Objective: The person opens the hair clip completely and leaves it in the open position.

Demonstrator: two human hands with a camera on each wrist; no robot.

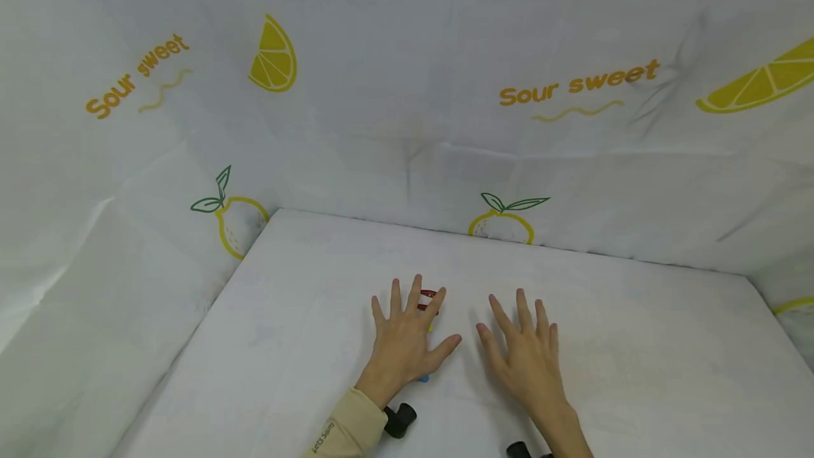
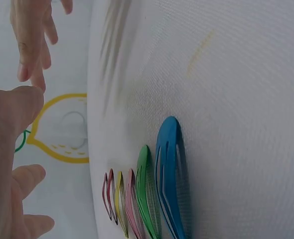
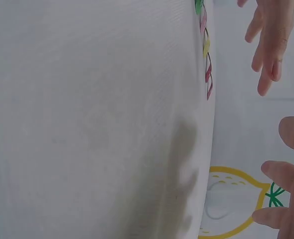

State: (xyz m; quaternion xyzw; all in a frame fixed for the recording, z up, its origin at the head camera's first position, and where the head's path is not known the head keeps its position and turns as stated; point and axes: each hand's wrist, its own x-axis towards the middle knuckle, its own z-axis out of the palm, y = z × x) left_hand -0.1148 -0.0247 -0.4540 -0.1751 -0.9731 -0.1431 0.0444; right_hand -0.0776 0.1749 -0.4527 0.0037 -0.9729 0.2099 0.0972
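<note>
Several snap hair clips lie in a row on the white tabletop. In the left wrist view, a blue clip (image 2: 167, 164) is the nearest, then a green clip (image 2: 143, 179), a pink clip (image 2: 130, 199), a yellow clip (image 2: 119, 194) and two dark red clips (image 2: 111, 191). My left hand (image 1: 402, 345) hovers over the row with fingers spread, hiding much of it in the head view; a red clip (image 1: 429, 293) shows past its fingers. To the right of the row, my right hand (image 1: 528, 359) is held above the table, fingers spread. Neither hand holds anything.
Behind the white table (image 1: 636, 345) hangs a white cloth (image 1: 381, 90) printed with lemons and "Sour sweet" lettering; it also runs along the left side. A black fitting (image 1: 400, 420) shows by the left wrist, another (image 1: 518, 449) by the right.
</note>
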